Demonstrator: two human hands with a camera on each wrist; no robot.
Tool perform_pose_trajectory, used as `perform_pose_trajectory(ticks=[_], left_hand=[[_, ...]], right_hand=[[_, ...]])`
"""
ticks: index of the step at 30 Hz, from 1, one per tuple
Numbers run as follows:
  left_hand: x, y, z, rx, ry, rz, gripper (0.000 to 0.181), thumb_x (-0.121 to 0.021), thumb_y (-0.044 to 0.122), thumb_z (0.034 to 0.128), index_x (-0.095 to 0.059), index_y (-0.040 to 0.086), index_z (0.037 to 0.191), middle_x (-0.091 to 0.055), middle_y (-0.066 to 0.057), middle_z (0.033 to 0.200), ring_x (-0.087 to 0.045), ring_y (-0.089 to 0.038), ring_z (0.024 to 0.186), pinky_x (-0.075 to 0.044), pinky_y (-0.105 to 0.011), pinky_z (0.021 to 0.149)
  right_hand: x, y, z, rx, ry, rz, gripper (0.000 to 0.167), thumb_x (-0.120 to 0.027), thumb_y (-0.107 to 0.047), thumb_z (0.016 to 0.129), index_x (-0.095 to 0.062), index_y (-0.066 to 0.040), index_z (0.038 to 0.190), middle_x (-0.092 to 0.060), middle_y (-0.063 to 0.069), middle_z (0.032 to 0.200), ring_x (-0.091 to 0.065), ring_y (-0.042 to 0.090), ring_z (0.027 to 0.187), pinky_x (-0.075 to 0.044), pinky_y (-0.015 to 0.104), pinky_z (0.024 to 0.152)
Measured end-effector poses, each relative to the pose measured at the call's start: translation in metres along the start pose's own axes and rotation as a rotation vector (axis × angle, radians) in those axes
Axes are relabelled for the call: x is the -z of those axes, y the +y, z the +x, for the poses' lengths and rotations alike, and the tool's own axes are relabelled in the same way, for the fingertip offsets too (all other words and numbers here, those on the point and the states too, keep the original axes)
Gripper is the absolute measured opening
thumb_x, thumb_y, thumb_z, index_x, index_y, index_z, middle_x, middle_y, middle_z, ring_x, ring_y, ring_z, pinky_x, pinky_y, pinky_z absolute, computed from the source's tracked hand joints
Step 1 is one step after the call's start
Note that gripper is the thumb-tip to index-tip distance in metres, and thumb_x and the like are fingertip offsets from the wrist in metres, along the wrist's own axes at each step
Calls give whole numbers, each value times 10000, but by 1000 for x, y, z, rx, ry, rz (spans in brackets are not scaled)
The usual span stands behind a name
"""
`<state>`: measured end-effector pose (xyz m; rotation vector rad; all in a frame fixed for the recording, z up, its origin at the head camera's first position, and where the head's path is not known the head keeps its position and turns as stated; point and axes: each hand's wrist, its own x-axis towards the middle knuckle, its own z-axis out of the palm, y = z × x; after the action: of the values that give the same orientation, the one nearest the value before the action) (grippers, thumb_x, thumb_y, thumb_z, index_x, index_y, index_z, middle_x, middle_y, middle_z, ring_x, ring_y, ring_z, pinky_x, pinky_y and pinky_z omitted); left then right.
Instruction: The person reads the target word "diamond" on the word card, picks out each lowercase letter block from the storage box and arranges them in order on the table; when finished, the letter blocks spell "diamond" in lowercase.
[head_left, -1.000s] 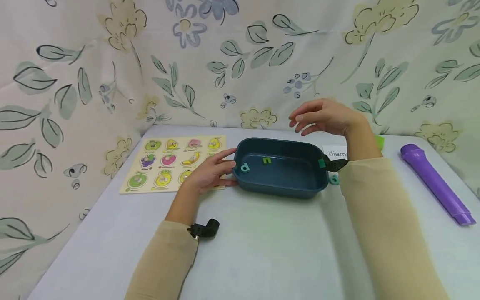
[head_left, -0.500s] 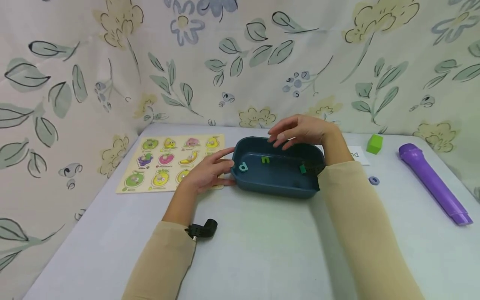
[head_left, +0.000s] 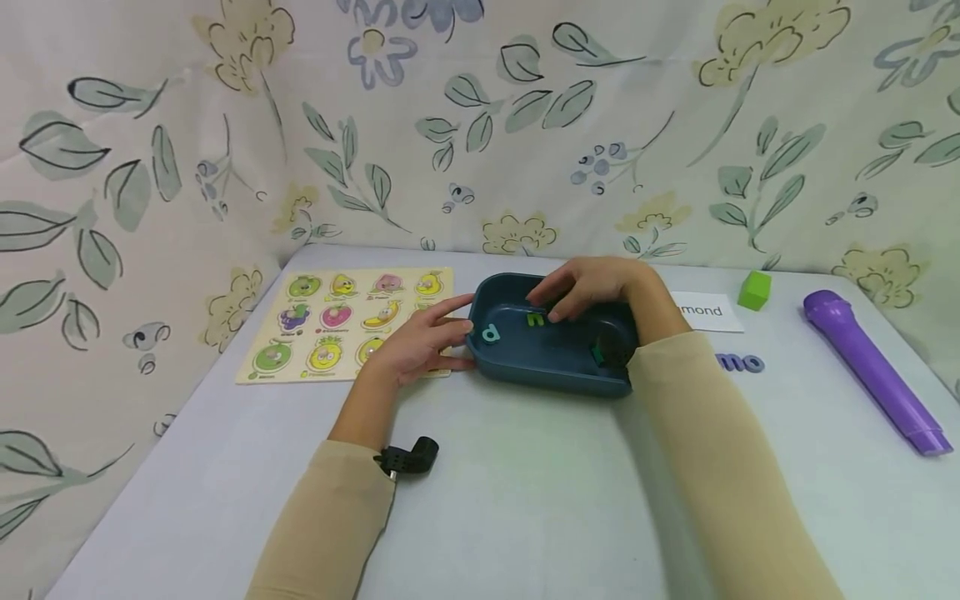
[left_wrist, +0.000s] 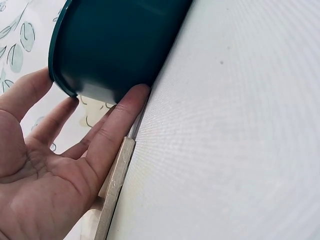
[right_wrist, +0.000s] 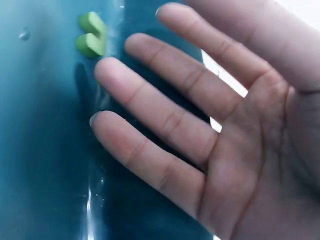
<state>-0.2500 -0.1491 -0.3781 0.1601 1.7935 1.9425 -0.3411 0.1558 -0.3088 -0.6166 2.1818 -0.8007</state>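
A dark teal tray [head_left: 555, 382] stands on the table. Inside it lie a green letter n [head_left: 535, 318] and a light teal letter [head_left: 491, 333] resembling a d or p. My left hand [head_left: 423, 343] touches the tray's left end, its fingers spread and nearly straight along the wall. Over the tray, my right hand [head_left: 592, 287] reaches down close to the green n, holding nothing. The right wrist view shows its fingers [right_wrist: 145, 100] extended and apart from the green n [right_wrist: 92, 35]. A small dark green piece [head_left: 597, 356] shows beside the right wrist; its shape is unclear.
Left of the tray lies a fruit puzzle board [head_left: 337, 325]. Behind the right arm are a word card [head_left: 708, 312], partly covered, and purple-blue letters [head_left: 741, 362]. A green block [head_left: 754, 290] and a purple toy microphone [head_left: 873, 367] sit at the right.
My right hand has moved left and down from above the tray's right end into the tray near the green n. The card and purple-blue letters have come into view. My left hand stays put.
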Motion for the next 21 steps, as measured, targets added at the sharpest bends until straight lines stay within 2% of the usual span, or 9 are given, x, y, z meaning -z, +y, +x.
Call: perform_pose_trajectory(ticks=[6, 14, 21], left_hand=[[-1, 0, 2, 1, 6, 4, 544, -586, 204, 1065, -438, 328, 1574, -482, -112, 1569, -525, -360, 1406, -564, -561, 996], [-1, -1, 1, -6, 8, 0, 547, -581, 192, 1067, -432, 312, 1579, -487, -122, 1563, -528, -361, 1406, -567, -559, 992], [-2, 1, -1, -11, 10, -1, 542, -579, 190, 1068, -436, 302, 1578, -498, -120, 1552, -533, -356, 1402, -564, -561, 994]], right_hand=[[-7, -1, 10, -22, 4, -117, 527, -752, -138, 923, -621, -84, 1430, -635, 135, 1434, -672, 234, 1203, -587, 383, 991], [-13, -2, 20, -21, 12, -154, 471, -755, -81, 910, -672, -95, 1373, -713, 113, 1232, -669, 202, 1043, -591, 352, 894], [-18, -5, 21, -54, -32, -166, 412, -796, -125, 888, -709, -115, 1291, -664, 43, 1009, -590, 185, 924, -560, 358, 810]])
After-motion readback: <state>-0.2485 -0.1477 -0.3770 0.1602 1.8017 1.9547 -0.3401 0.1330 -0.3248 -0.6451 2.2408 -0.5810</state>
